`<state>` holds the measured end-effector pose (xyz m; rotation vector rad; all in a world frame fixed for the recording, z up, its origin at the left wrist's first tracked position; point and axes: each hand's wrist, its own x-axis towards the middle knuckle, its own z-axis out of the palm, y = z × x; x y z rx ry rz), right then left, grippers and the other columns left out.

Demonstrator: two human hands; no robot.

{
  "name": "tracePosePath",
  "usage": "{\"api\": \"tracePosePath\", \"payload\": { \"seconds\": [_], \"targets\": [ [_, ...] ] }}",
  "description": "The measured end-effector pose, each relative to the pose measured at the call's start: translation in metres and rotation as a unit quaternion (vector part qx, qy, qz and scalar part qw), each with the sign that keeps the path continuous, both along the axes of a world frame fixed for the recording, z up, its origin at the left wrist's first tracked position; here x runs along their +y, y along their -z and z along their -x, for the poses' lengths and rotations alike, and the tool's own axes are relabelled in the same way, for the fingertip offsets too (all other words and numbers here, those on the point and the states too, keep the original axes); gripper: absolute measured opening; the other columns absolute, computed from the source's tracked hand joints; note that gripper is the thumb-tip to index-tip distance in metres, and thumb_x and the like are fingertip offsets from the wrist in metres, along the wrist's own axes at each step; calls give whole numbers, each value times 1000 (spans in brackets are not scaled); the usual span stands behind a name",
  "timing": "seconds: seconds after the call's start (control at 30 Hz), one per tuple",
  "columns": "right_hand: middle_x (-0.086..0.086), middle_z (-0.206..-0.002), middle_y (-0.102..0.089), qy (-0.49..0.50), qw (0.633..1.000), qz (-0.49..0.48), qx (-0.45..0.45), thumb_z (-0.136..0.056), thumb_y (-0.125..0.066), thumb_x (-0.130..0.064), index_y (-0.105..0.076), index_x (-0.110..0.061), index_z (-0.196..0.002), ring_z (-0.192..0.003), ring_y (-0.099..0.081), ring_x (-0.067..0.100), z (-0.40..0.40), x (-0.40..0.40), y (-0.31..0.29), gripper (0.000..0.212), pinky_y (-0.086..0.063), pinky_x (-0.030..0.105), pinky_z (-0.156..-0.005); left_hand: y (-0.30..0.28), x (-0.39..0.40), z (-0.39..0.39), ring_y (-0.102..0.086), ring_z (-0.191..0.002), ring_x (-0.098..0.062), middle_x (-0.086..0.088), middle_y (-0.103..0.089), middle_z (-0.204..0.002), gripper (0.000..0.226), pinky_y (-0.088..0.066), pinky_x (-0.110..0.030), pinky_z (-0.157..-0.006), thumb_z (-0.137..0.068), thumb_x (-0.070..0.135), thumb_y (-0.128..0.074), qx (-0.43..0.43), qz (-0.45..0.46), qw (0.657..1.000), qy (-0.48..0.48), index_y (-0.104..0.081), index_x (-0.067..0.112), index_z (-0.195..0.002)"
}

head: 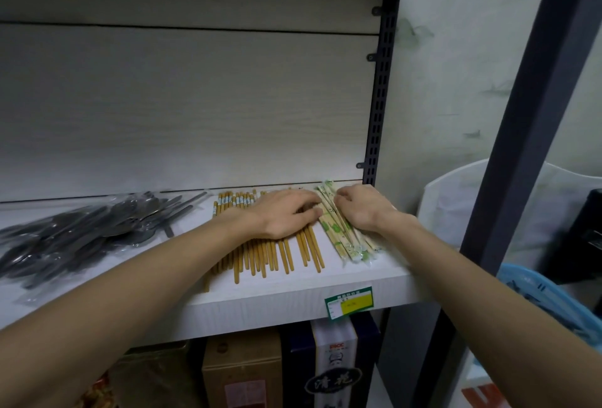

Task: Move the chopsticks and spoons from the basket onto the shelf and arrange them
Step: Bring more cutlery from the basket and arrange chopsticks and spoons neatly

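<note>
On the white shelf (pixel 293 297) lie a row of bare wooden chopsticks (pixel 270 254) and, to their right, several wrapped chopstick pairs (pixel 345 238) in clear sleeves with green print. My left hand (pixel 283 212) rests palm down on the wooden chopsticks, its fingertips touching the wrapped ones. My right hand (pixel 361 209) lies on the right side of the wrapped bundle with fingers curled against it. A pile of metal spoons (pixel 84 231) in clear plastic sits at the shelf's left.
A blue plastic basket (pixel 550 303) shows at the lower right, beside the dark shelf post (pixel 378 98). A green and yellow price tag (pixel 350 301) hangs on the shelf's front edge. Boxes (pixel 241 371) stand on the shelf below.
</note>
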<state>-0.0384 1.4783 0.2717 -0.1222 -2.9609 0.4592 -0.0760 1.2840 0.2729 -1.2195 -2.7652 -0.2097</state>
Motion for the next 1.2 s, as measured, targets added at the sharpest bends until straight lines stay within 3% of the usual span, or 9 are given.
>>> {"api": "tracePosePath", "payload": {
  "seconds": [0.1,0.17,0.47,0.7,0.77,0.9,1.03,1.2],
  "targets": [
    [12,-138,-56,13,1000,-14,-4,-102,-33,-41,-60,-17,-131,-130,-46,34,-3,-2,2,46,-39,48,-109,-2,3,2,-60,-103,-16,5,-66,-113,53,-52,-44,-89,-99,64,-29,41,-11,999,-20,-63,25,-115],
    [10,-145,-52,-1,1000,-7,25,-103,-34,-39,-56,-19,-138,-135,-44,32,-5,-4,3,46,-37,49,-111,-1,7,0,-60,-101,-19,2,-64,-111,55,-52,-42,-87,-98,66,-32,36,-5,999,-26,-61,22,-115],
    [7,-124,-68,1,999,-9,42,-102,-40,-29,-71,-21,-117,-116,-59,31,-12,-2,0,35,-49,41,-97,2,5,-1,-53,-122,-24,-3,-53,-137,61,-47,-45,-99,-100,61,-32,21,26,997,-72,-52,18,-138],
    [15,-122,-65,10,997,-74,15,-103,-32,-50,-69,-12,-109,-118,-53,35,-15,-4,-6,54,-42,39,-94,-2,9,-7,-50,-132,-23,-1,-50,-149,52,-42,-46,-108,-105,50,-36,-52,0,998,-22,-42,22,-149],
    [15,-127,-61,13,994,-105,10,-102,-31,-56,-68,-13,-113,-122,-48,36,-17,-3,-4,58,-41,41,-96,0,10,-6,-52,-128,-23,-2,-53,-145,55,-44,-47,-105,-103,55,-34,-43,9,999,-32,-44,22,-146],
    [10,-138,-51,4,993,-116,25,-103,-28,-51,-62,-26,-133,-130,-40,35,-18,-2,3,52,-34,45,-105,5,11,-2,-55,-119,-25,-6,-58,-135,59,-45,-47,-100,-102,61,-24,-23,28,997,-74,-52,18,-132],
    [7,-134,-55,-25,996,-81,33,-103,-31,-42,-66,-28,-128,-131,-42,36,-15,1,4,45,-37,44,-104,7,13,-2,-42,-137,-25,-3,-42,-152,63,-38,-46,-110,-103,61,-23,-21,30,997,-67,-36,26,-153],
    [6,-130,-59,-27,997,-73,24,-102,-33,-42,-66,-30,-126,-124,-49,33,-20,0,1,43,-43,42,-96,3,14,-6,-52,-124,-22,-3,-52,-144,63,-46,-43,-100,-101,63,-31,-17,2,998,-58,-47,20,-144]
  ]
}}
